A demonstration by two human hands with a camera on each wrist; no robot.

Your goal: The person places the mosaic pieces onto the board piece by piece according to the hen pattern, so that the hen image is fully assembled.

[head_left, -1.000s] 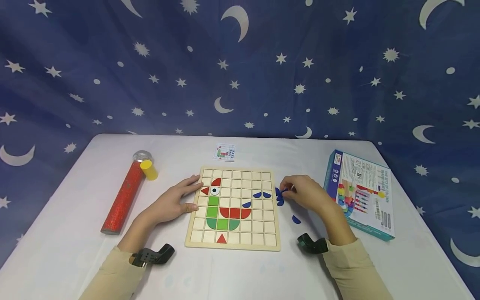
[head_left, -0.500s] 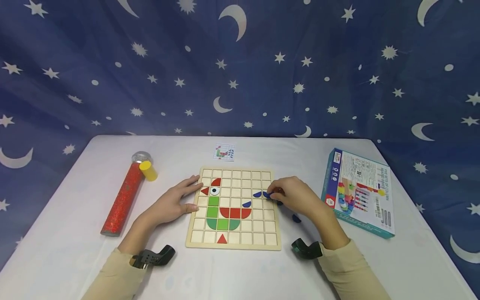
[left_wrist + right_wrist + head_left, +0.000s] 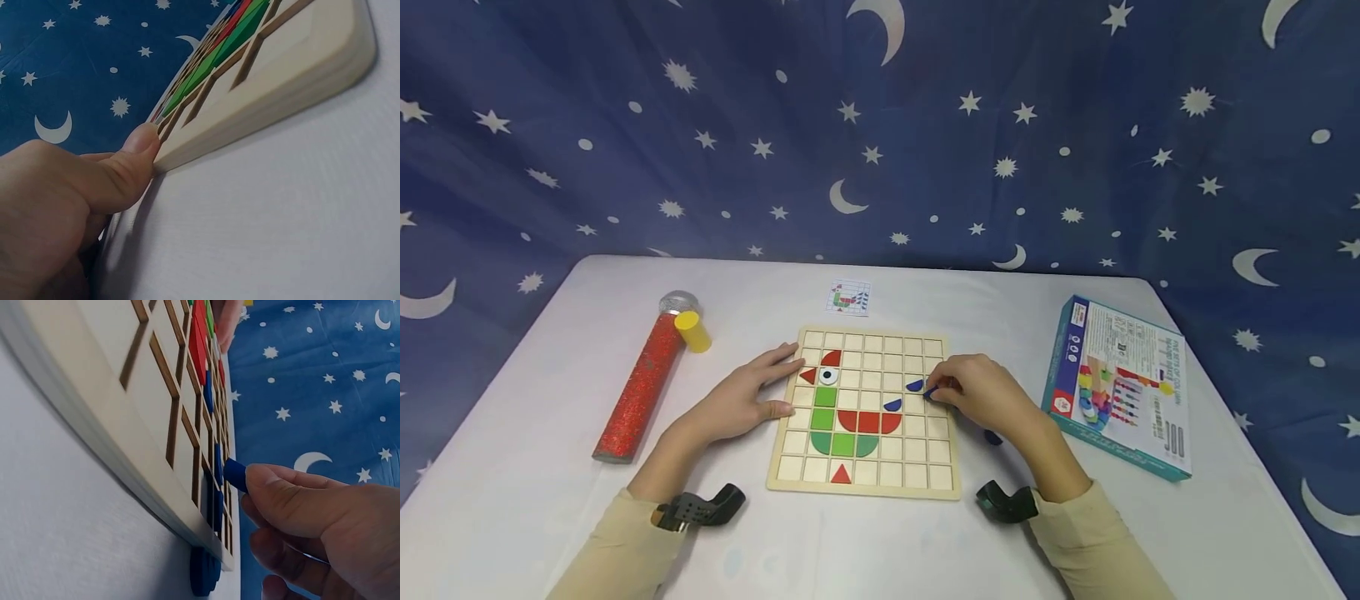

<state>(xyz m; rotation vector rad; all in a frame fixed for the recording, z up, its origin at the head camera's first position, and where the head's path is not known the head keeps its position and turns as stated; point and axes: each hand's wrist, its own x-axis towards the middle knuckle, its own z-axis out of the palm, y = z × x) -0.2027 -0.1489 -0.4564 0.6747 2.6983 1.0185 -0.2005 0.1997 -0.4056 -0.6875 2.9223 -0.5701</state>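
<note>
A wooden grid board (image 3: 865, 492) lies on the table, bearing red, green and blue flat pieces and a round eye piece (image 3: 827, 376). My left hand (image 3: 733, 402) rests along its left edge, fingers straight, thumb tip (image 3: 142, 136) at the rim. Between thumb and fingertips my right hand (image 3: 988, 393) pinches a blue half-circle piece (image 3: 235, 474), held close over the board's right columns. Two blue half circles, one upper (image 3: 914, 385) and one lower (image 3: 892, 405), sit to the left of that hand. More blue pieces (image 3: 203, 572) lie beside the board's right edge.
Behind the board lies a small picture card (image 3: 849, 297). A red glittery tube (image 3: 643, 383) with a silver top and a yellow cylinder (image 3: 692, 332) are at left. A box (image 3: 1120, 387) lies at right; one loose blue piece (image 3: 992, 437) is near the right forearm.
My right hand has moved left from the blue pieces beside the board to above its right columns, carrying one blue half circle. My left hand stays at the edge.
</note>
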